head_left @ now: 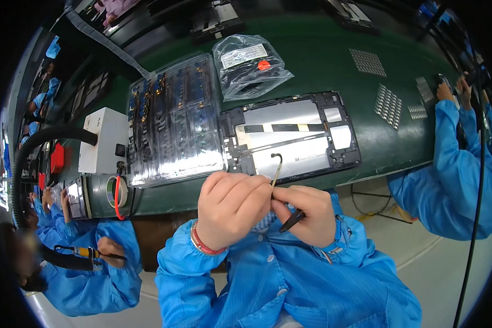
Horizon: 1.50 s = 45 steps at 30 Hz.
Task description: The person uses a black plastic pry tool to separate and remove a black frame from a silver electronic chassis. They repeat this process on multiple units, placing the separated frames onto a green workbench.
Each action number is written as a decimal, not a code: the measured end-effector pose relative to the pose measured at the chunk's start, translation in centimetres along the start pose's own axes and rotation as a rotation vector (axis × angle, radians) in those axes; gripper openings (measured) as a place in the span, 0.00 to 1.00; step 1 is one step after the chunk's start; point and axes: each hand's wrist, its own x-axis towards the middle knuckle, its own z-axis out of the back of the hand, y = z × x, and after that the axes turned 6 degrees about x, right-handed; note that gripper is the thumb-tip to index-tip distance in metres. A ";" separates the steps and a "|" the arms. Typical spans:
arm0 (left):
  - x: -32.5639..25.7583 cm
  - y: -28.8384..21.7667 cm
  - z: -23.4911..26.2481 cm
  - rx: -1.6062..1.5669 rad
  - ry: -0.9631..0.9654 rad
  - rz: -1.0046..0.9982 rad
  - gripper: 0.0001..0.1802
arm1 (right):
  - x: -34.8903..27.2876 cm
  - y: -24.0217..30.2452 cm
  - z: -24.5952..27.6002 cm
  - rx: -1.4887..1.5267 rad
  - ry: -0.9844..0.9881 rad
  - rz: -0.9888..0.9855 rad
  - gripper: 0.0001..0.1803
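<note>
My left hand (229,205) is closed, thumb side inward, at the table's front edge. Its fingertips pinch a thin, yellowish flex cable (277,170) with a small black hooked end sticking up. My right hand (309,210) meets it, fingers bent around a slim black tool (292,221) whose dark end points down toward me. The tool's other end is hidden between the hands, and I cannot tell its exact kind. Just beyond my hands lies an opened tablet housing (290,143) with a silver inside, a black frame and a dark strip across it.
Clear plastic trays of small circuit parts (175,120) stand left of the tablet. A clear bag (251,71) lies behind it. A white box (101,139) with a black hose and a tape roll (116,191) sit further left. Metal-dotted sheets (388,106) lie right. Co-workers in blue sit both sides.
</note>
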 end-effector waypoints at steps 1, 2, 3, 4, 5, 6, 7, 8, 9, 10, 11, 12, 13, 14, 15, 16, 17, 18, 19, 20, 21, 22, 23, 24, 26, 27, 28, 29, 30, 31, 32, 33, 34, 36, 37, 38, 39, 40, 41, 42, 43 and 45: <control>-0.4 0.2 0.2 0.005 0.004 0.008 0.13 | -0.1 -0.1 0.0 0.011 0.029 0.006 0.11; -0.8 0.4 0.6 0.012 0.008 0.017 0.12 | -0.2 -0.2 0.0 0.023 0.059 0.012 0.11; -1.4 0.5 1.4 0.065 -0.013 0.085 0.12 | -0.4 -0.3 0.0 0.039 0.093 0.017 0.11; -1.9 0.7 2.0 0.106 -0.039 0.143 0.12 | -0.6 -0.4 0.3 0.016 0.147 0.008 0.12; -3.1 0.8 2.4 0.142 -0.123 0.250 0.12 | -0.8 -0.7 0.4 0.035 0.160 0.009 0.13; -4.5 0.8 3.6 0.136 -0.198 0.396 0.13 | -1.0 -0.9 0.3 0.069 0.186 0.017 0.13; -6.3 0.9 4.4 0.158 -0.286 0.559 0.12 | -1.1 -0.9 0.4 0.101 0.208 0.024 0.13; -8.3 1.1 4.9 0.157 -0.356 0.726 0.11 | -1.1 -0.9 0.5 0.117 0.236 0.009 0.13; -10.1 1.4 5.7 0.251 -0.281 0.811 0.09 | -1.2 -1.1 0.5 0.130 0.240 0.001 0.12; -12.9 1.5 6.3 0.306 -0.201 0.957 0.08 | -1.3 -1.2 0.4 0.148 0.250 -0.003 0.12; -15.5 1.3 6.7 0.392 -0.095 1.043 0.06 | -1.2 -1.3 0.2 0.171 0.270 -0.008 0.11; -18.2 1.3 6.6 0.471 0.049 1.105 0.05 | -1.1 -1.5 0.0 0.190 0.277 -0.032 0.11; -20.5 1.4 6.5 0.545 0.199 1.160 0.04 | -1.0 -1.7 -0.2 0.205 0.273 -0.031 0.11; -22.8 1.4 6.4 0.582 0.295 1.159 0.04 | -0.8 -1.9 -0.5 0.226 0.273 -0.032 0.12; -23.6 1.3 6.1 0.613 0.389 1.157 0.04 | -0.7 -2.1 -0.7 0.241 0.274 -0.031 0.12; -24.4 1.3 6.0 0.644 0.484 1.153 0.05 | -0.6 -2.2 -0.9 0.254 0.301 -0.038 0.12; -25.0 1.3 6.2 0.610 0.437 1.229 0.05 | -0.5 -2.2 -1.3 0.267 0.328 -0.044 0.13; -23.3 1.2 6.0 0.564 0.386 1.306 0.05 | -0.4 -2.2 -1.6 0.269 0.356 -0.051 0.13; -21.7 0.9 6.0 0.522 0.335 1.383 0.05 | -0.5 -2.1 -1.9 0.292 0.367 -0.039 0.13; -20.8 0.7 5.9 0.404 0.230 1.288 0.07 | -0.6 -2.0 -2.2 0.315 0.377 -0.026 0.13; -20.1 0.6 5.9 0.293 0.121 1.191 0.10 | -0.6 -1.9 -2.5 0.340 0.390 -0.009 0.13; -19.0 0.5 5.7 0.182 0.014 1.085 0.13 | -0.7 -1.8 -2.6 0.355 0.410 -0.011 0.12; -17.2 -0.2 5.3 -0.004 -0.100 1.072 0.16 | -0.8 -1.8 -2.7 0.369 0.428 -0.014 0.11; -14.9 -1.4 4.6 -0.190 -0.212 1.050 0.19 | -1.0 -1.7 -2.8 0.384 0.444 -0.017 0.10; -13.6 -2.9 3.7 -0.401 -0.263 0.948 0.31 | -1.7 -1.8 -2.9 0.367 0.507 -0.074 0.12; -12.9 -3.2 2.9 -0.489 -0.352 0.830 0.28 | -1.9 -2.0 -2.9 0.357 0.535 -0.103 0.14; -12.8 -3.4 2.5 -0.495 -0.370 0.796 0.26 | -2.1 -2.1 -2.8 0.371 0.535 -0.121 0.14; -12.7 -3.6 2.2 -0.500 -0.388 0.763 0.24 | -2.3 -2.2 -2.7 0.385 0.535 -0.139 0.15; -12.4 -3.8 2.0 -0.493 -0.409 0.783 0.16 | -2.5 -2.3 -2.5 0.399 0.533 -0.161 0.16; -12.3 -3.7 1.8 -0.453 -0.386 0.779 0.13 | -2.7 -2.6 -2.3 0.410 0.537 -0.179 0.16; -12.2 -3.7 1.7 -0.412 -0.364 0.776 0.11 | -2.9 -2.8 -2.0 0.421 0.543 -0.196 0.16; -12.1 -3.6 1.6 -0.370 -0.343 0.773 0.09 | -2.9 -3.0 -1.9 0.432 0.550 -0.213 0.17; -10.9 -4.1 1.8 -0.348 -0.366 0.850 0.07 | -2.7 -2.9 -1.9 0.422 0.497 -0.179 0.17; -10.3 -4.3 1.6 -0.285 -0.290 0.701 0.08 | -2.1 -2.1 -1.9 0.404 0.392 -0.112 0.17; -10.0 -4.3 1.5 -0.253 -0.251 0.628 0.09 | -1.9 -1.8 -2.1 0.417 0.341 -0.071 0.17; -9.9 -4.3 1.2 -0.230 -0.232 0.533 0.12 | -1.7 -1.5 -2.4 0.429 0.290 -0.030 0.16; -9.8 -4.4 0.9 -0.222 -0.248 0.514 0.12 | -1.5 -1.3 -2.7 0.442 0.235 0.013 0.16; -9.7 -4.5 0.6 -0.214 -0.263 0.495 0.13 | -1.4 -1.1 -2.8 0.461 0.222 -0.001 0.15; -9.6 -4.7 0.4 -0.207 -0.278 0.475 0.14 | -1.4 -0.9 -2.9 0.480 0.208 -0.017 0.14; -9.1 -4.8 0.4 -0.202 -0.295 0.451 0.12 | -1.3 -0.8 -3.0 0.499 0.193 -0.032 0.14; -8.8 -4.8 0.4 -0.204 -0.315 0.468 0.12 | -1.2 -0.6 -3.0 0.514 0.190 -0.034 0.12; -8.5 -4.8 0.1 -0.220 -0.352 0.503 0.11 | -1.2 -0.6 -3.1 0.537 0.175 -0.046 0.10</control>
